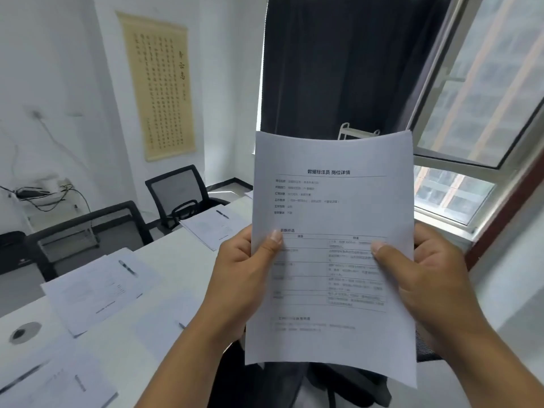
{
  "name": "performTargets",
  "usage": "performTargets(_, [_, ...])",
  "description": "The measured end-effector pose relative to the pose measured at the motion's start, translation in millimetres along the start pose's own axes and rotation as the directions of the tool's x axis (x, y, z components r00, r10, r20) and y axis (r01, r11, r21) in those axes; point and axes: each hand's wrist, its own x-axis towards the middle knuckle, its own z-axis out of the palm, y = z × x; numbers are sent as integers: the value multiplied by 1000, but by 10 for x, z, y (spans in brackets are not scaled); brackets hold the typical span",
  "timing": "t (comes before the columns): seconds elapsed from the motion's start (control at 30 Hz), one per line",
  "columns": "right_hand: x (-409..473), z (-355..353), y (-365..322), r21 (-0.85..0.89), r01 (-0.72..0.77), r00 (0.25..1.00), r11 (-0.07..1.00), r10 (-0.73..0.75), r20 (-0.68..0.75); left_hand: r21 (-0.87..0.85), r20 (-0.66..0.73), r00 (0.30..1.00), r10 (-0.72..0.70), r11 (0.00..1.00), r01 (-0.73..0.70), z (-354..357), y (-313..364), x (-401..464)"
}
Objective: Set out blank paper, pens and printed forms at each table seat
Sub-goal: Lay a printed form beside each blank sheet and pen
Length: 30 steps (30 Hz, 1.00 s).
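Observation:
I hold a thin stack of printed forms point(332, 207) upright in front of me, above the table's near end. My left hand point(238, 278) grips its left edge with the thumb on the front page. My right hand point(424, 278) grips the right edge the same way. On the white table point(173, 254) lie paper sets with pens: one at the far seat point(215, 228) with a pen point(222, 214), one at the middle seat point(100, 290) with a pen point(127, 267), and one at the near left point(59, 384). Another pen tip point(181, 325) shows beside my left forearm.
Two black mesh chairs point(176, 195) point(88, 228) stand along the table's far side. A round cable port point(25, 332) sits in the tabletop at left. A dark curtain point(338, 69) and an open window point(485, 98) are ahead. A black chair point(338, 381) is below the forms.

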Motion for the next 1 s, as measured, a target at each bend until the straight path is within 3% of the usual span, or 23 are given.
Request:
performTargets(0.33, [1119,1122,497,66,-82,937,994,54,344,74,-337,940,-51,994,80,-675,-312,626])
performTargets(0.5, [1776,1698,989,41,-121,840,992,81,537,76,-527,845,-86,986,147,-849,-702,975])
performTargets(0.67, [2531,2155,1530,-29,-171,694,985,142,706,-5,-707,689,-159,975,220,-798,-1217,1447])
performTargets(0.87, [3002,2539,2170,-67,-196,558,978,167,813,-64,-815,540,-209,959,275,-758,-1699,1781])
performTargets(1.0, [3011,2668,2503,-114,-214,498,970,209,842,-77,-843,487,-229,947,312,-769,-1892,1752])
